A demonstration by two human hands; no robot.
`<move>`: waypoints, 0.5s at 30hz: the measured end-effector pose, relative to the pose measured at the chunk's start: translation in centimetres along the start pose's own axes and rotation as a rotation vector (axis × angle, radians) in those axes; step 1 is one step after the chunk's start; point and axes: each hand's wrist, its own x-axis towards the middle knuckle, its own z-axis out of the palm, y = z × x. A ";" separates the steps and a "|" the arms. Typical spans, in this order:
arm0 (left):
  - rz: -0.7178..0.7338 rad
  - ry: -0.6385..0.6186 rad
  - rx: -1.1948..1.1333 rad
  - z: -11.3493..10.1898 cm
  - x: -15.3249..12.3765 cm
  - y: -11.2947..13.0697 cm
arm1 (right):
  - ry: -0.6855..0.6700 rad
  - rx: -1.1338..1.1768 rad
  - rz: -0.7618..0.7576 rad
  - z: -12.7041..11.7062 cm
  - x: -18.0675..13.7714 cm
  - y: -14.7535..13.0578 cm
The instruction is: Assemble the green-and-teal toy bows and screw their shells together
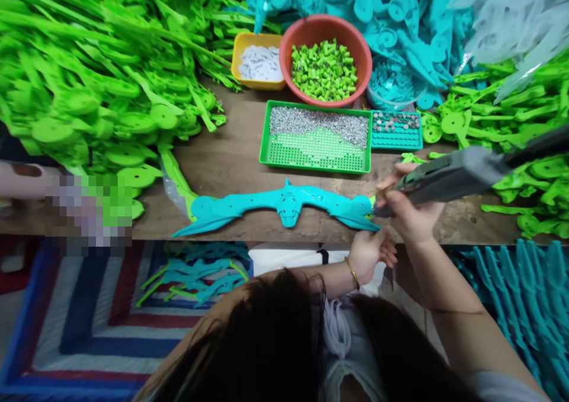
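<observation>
A teal bow-shaped plastic piece (249, 205) lies across the wooden bench near its front edge, with light green parts showing at its two ends. My right hand (415, 215) is closed around a dark grey electric screwdriver (457, 175), tilted with its tip at the right end of the teal piece. Just below that end, my left hand (368, 255) has its fingers curled at the piece's pointed tip. The fingertips' exact contact is partly hidden.
A green tray (364, 163) of small screws stands behind the piece, beside a teal tray (420, 141) with small metal discs. Farther back are a red bowl (362, 64) and a yellow container (237, 64). Green parts (111, 82) pile up left; a blue striped bin (80, 325) sits below.
</observation>
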 end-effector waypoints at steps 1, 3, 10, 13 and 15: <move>-0.013 -0.020 0.018 -0.2 0.0 0.1 | 0.037 0.018 -0.041 0.5 1.5 -0.1; -0.061 -0.098 0.070 -1.1 -0.2 0.5 | 0.171 0.025 -0.162 1.8 4.9 0.6; -0.163 -0.405 0.373 -5.5 -2.6 4.1 | 0.363 -0.040 -0.239 4.7 10.0 6.5; 0.073 -0.346 0.510 -6.6 -3.8 5.8 | 0.380 -0.046 -0.266 4.6 9.6 7.1; 0.250 -0.266 0.621 -6.8 -4.2 6.6 | 0.396 -0.033 -0.279 4.6 9.5 7.2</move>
